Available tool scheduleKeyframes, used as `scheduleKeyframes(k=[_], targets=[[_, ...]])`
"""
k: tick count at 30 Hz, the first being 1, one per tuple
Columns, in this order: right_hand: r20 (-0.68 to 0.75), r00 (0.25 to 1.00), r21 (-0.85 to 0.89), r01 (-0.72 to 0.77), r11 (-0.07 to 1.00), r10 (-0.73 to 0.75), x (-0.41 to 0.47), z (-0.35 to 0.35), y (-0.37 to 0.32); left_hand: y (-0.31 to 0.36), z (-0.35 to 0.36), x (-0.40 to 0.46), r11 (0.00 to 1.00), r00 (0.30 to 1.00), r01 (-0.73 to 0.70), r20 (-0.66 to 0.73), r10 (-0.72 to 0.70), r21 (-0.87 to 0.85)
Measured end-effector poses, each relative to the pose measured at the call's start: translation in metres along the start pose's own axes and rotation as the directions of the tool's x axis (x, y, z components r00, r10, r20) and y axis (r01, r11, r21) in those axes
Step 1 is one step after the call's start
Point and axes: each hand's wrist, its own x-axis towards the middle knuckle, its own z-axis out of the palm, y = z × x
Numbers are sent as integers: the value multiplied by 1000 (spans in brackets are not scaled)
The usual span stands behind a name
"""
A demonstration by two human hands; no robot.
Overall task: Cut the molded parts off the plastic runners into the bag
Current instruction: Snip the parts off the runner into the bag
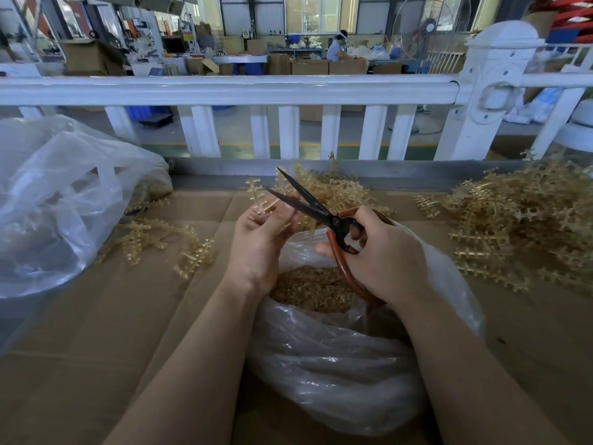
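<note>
Centrally in the frame, the left hand (256,239) pinches a pale yellow plastic runner (258,197) between its fingertips, closed around the stem, with the toothed end standing upward. Just to its right, the right hand (382,252) is wrapped around the reddish-brown handles of the scissors (321,213), whose dark blades are spread apart and point toward the upper left, beside the runner. Directly below both hands sits an open clear bag (337,364) holding a heap of cut parts (311,289). More runners lie in a loose pile (526,220) at the right of the cardboard-covered worktop (112,316), and a few at centre left. Another crumpled clear bag (54,203) fills the left edge.
</note>
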Motion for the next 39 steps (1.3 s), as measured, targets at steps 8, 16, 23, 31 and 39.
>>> scheduleKeyframes(k=[8,16,23,31,39], targets=[[-16,1000,-30,-4,1000,3,0,-4,-5,-1,1,-1,996,997,-70,-10,70,49],[-66,998,-83,-3,997,-2,0,-7,-8,0,3,0,994,995,-88,-44,91,72],[-100,995,-83,17,996,-25,0,-5,-5,-1,2,1,995,995,-82,-50,85,58],[-185,978,-98,77,992,-94,0,0,0,-3,0,2,996,996,-81,-30,82,45],[-168,983,-42,64,997,-70,1,-2,-2,-1,1,1,998,997,-62,-34,63,25]])
